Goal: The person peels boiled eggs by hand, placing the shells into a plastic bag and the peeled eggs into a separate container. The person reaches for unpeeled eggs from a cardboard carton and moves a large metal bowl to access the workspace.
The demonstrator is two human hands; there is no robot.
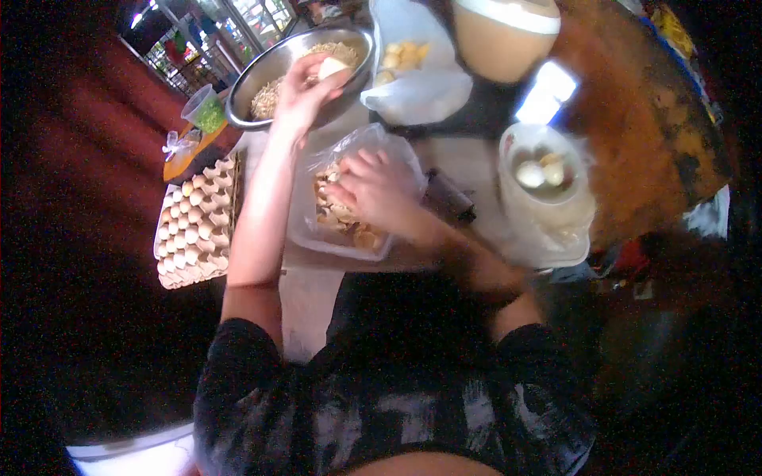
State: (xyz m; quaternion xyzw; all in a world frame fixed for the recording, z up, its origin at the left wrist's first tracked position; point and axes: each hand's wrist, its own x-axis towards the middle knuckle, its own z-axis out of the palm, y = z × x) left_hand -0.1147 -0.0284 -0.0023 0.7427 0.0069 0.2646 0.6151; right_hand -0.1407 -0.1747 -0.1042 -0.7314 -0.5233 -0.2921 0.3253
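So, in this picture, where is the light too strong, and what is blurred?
Head view: glare whitens the left forearm and a small boxy object; the right hand is smeared, probably by motion; the egg tray looks clearer; outer areas are dark, grainy.

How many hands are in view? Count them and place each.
2. The left hand holds a pale, egg-like thing over the metal bowl; the right hand, blurred, is at the broken shells in the plastic-lined tub. Both show plainly.

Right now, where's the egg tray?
In the head view, the egg tray lies left, beside the left forearm, nearer the wearer than the green-filled cup.
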